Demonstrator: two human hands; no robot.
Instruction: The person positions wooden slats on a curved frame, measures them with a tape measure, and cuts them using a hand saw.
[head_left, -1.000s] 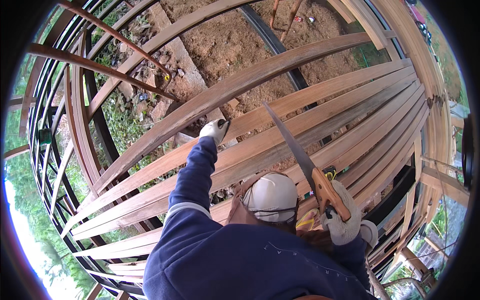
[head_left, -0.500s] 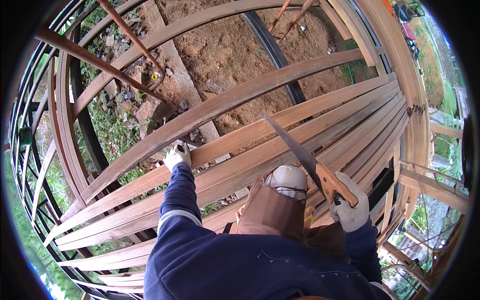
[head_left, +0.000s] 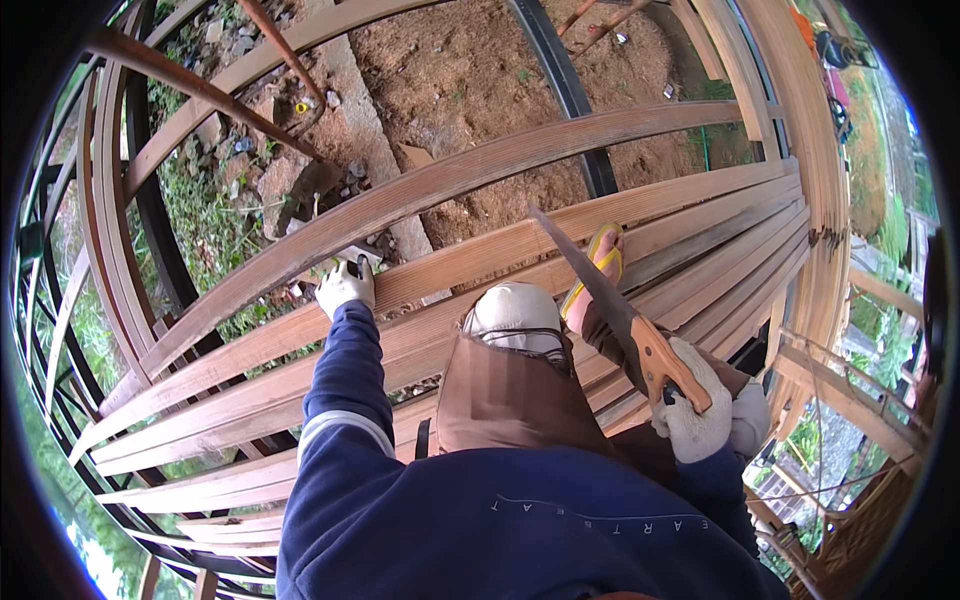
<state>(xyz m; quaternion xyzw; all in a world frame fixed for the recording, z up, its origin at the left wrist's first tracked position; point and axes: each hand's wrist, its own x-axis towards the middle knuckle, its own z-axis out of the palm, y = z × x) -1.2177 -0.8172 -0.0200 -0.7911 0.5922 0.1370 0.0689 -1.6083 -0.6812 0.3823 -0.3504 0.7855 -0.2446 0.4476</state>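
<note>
My right hand (head_left: 693, 405), in a pale work glove, is closed around the wooden handle of a handsaw (head_left: 612, 300). The saw's blade slants up and to the left above the boards, its tip over a long reddish-brown plank (head_left: 500, 245). At the left, my gloved left hand (head_left: 345, 288) is closed over that same plank, arm stretched out. Something small and dark shows at its fingertips, too small to name. A pale flat piece lies just beyond these fingers.
Several wooden slats lie side by side over dark metal beams (head_left: 565, 95), with gaps to sawdust-covered ground below. My foot in a yellow-strapped flip-flop (head_left: 607, 255) stands on the slats by the blade. Rusty rods (head_left: 205, 95) cross the upper left. Stacked long boards (head_left: 815, 130) run along the right.
My foot in the flip-flop has moved forward onto the slats beside the saw blade, and my knees have shifted. Both hands keep their holds; the view has shifted slightly.
</note>
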